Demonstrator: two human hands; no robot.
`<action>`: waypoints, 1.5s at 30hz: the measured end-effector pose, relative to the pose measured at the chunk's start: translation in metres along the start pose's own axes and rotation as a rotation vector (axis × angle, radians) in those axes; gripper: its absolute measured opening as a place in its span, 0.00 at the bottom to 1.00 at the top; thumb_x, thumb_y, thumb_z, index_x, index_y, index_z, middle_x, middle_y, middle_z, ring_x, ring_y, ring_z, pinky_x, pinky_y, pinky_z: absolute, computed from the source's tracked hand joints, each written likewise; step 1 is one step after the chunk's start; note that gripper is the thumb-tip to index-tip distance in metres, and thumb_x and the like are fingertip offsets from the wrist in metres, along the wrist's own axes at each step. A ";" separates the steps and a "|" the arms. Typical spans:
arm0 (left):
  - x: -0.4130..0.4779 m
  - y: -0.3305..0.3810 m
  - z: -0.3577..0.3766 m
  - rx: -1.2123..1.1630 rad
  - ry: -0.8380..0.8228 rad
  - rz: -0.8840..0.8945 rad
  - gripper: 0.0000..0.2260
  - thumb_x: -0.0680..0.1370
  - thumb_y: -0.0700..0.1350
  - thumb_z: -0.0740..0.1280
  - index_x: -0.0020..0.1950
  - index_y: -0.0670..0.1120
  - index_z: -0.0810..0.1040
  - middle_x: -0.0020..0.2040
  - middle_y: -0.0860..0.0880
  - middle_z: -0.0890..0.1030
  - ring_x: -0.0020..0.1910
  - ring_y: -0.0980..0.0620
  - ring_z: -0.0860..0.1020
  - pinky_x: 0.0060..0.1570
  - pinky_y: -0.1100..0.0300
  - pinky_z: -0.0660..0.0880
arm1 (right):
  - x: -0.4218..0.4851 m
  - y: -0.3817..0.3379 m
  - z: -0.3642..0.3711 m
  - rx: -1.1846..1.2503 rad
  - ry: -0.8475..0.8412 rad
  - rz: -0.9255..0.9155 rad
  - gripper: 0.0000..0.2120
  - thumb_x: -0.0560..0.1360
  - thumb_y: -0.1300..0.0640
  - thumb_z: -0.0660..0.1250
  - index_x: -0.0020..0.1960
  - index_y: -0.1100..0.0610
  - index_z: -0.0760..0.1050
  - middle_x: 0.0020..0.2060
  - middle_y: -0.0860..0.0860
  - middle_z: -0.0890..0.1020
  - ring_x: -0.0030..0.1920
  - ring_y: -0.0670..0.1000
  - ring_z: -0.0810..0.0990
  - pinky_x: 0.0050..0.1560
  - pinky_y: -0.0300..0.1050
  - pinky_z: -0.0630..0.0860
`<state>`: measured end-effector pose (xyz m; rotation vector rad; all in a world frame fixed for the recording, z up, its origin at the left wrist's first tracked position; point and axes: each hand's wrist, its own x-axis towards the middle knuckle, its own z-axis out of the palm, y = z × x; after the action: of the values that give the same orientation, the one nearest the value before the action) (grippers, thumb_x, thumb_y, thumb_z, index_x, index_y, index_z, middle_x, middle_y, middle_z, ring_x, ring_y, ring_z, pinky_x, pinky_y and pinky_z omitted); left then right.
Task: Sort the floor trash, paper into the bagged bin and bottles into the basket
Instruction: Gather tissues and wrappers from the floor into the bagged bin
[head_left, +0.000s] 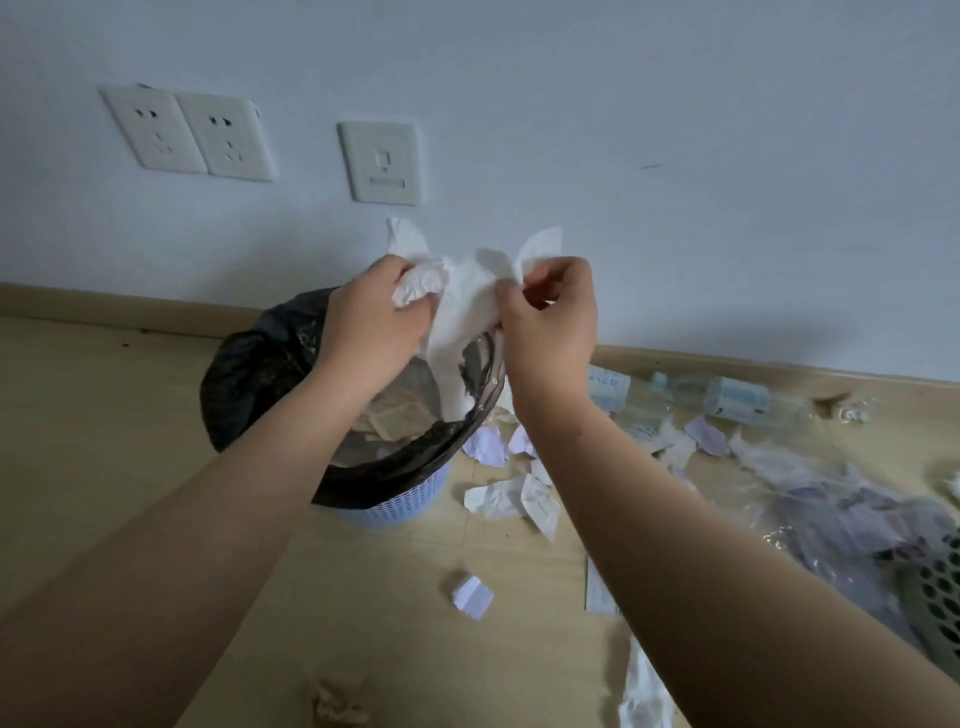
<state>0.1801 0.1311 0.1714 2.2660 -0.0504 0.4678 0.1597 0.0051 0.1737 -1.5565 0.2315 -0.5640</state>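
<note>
Pale wall (571, 104) fills the upper view, with two sockets (187, 135) and a data plate (382, 163) mounted on it; below runs a baseboard, then the wood-look floor (104, 441). Your left hand (371, 317) has its grip clenched around a crumpled wad of white tissue paper (467, 296), and your right hand (550, 322) pinches the same paper's other end between thumb and fingertips, so the sheet hangs between both grips. It dangles directly over the mouth of the bagged bin (260, 374), whose black liner folds over a light blue perforated wall; brownish scraps lie inside. Two clear plastic bottles (727, 400) lie on their sides by the baseboard to your right, their labels pale blue with print too blurred to read. Torn paper scraps (498, 499) are scattered on the floor just beside the bin. A perforated basket (935, 597) shows at the right edge, with crinkled clear plastic beside it.
</note>
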 end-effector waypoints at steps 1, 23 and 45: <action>0.002 -0.008 -0.003 0.128 -0.007 0.023 0.06 0.75 0.46 0.63 0.47 0.45 0.75 0.39 0.49 0.76 0.39 0.47 0.72 0.36 0.59 0.64 | -0.003 0.003 0.007 -0.067 -0.005 -0.052 0.14 0.70 0.64 0.65 0.35 0.48 0.64 0.31 0.43 0.71 0.32 0.42 0.70 0.37 0.29 0.68; -0.043 0.023 0.040 0.120 -0.406 0.288 0.06 0.76 0.45 0.63 0.52 0.49 0.76 0.43 0.58 0.72 0.44 0.54 0.73 0.44 0.59 0.70 | -0.012 0.085 -0.093 -0.873 -0.488 -0.100 0.10 0.76 0.62 0.61 0.53 0.57 0.78 0.51 0.52 0.81 0.55 0.53 0.75 0.50 0.44 0.69; -0.175 -0.095 0.110 0.857 -1.129 0.044 0.13 0.75 0.37 0.60 0.59 0.46 0.65 0.62 0.46 0.67 0.58 0.46 0.71 0.51 0.53 0.71 | -0.103 0.169 -0.217 -1.413 -1.133 0.087 0.30 0.73 0.50 0.65 0.72 0.45 0.57 0.74 0.46 0.56 0.69 0.54 0.62 0.65 0.50 0.66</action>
<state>0.0694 0.0954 -0.0248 3.0559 -0.5527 -1.0082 0.0000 -0.1491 -0.0184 -2.9142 -0.2647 0.8340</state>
